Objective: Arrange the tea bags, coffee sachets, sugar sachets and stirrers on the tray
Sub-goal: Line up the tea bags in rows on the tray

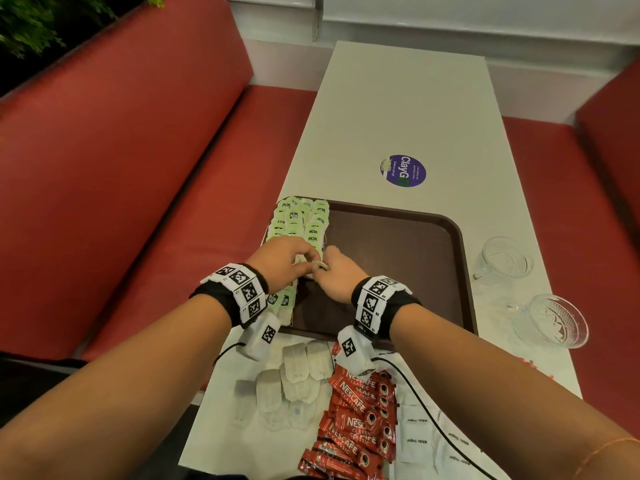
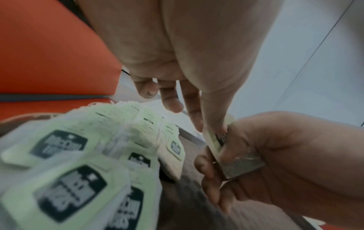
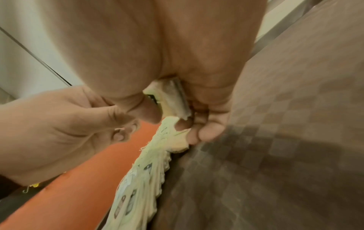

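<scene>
On the left side of the brown tray [image 1: 398, 258], tea bags with green tags [image 1: 301, 220] lie in overlapping rows. My two hands meet above the tray, just right of those rows. My right hand [image 1: 323, 266] grips a tea bag [image 1: 319, 265] between thumb and curled fingers. In the right wrist view this tea bag [image 3: 175, 99] sits under the thumb. My left hand [image 1: 306, 259] pinches its top edge; the left wrist view shows thumb and forefinger on the tea bag [image 2: 213, 140]. Loose tea bags [image 1: 298, 375], red coffee sachets [image 1: 360, 410] and white sugar sachets [image 1: 419, 431] lie on the table in front of the tray.
Two glass cups [image 1: 502, 261] [image 1: 550, 320] stand on the white table right of the tray. A round purple sticker [image 1: 403, 170] is behind the tray. Red bench seats [image 1: 156, 168] flank the table. Wrist camera cables trail over the sachets.
</scene>
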Demonstrator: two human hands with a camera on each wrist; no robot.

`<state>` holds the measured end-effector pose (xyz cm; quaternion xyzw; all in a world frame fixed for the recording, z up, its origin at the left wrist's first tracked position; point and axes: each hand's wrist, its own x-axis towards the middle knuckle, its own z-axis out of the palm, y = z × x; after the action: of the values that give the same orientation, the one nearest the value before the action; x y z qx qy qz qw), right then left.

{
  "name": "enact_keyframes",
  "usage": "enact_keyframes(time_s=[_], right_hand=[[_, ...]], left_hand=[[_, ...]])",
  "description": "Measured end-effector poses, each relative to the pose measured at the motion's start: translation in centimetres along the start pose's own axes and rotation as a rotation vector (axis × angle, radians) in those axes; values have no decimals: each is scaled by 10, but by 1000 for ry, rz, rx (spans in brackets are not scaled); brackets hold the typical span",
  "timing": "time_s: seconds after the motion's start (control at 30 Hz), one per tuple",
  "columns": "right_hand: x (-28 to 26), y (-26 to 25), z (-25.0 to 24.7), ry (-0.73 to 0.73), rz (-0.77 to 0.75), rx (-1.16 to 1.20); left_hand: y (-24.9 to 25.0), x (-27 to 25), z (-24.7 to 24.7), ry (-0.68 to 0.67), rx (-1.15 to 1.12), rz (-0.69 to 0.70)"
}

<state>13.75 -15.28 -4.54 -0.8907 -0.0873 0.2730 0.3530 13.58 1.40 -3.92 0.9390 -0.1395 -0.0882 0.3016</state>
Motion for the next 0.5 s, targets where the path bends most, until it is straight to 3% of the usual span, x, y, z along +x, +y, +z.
enact_keyframes(time_s=[0.27,0.33,0.43,0.5], right_hand=[[2,6,5,63,-97,-136],[5,7,5,50,-42,-218],[9,9,3,15,66,-298],[10,7,2,-10,68,-299]], left_hand=[[-1,-5,-15,70,-117,-95],[-1,-2,-15,25,-74,-132],[-1,5,-11,-151,85,-184],[-3,11,-5,-173,120,-221]])
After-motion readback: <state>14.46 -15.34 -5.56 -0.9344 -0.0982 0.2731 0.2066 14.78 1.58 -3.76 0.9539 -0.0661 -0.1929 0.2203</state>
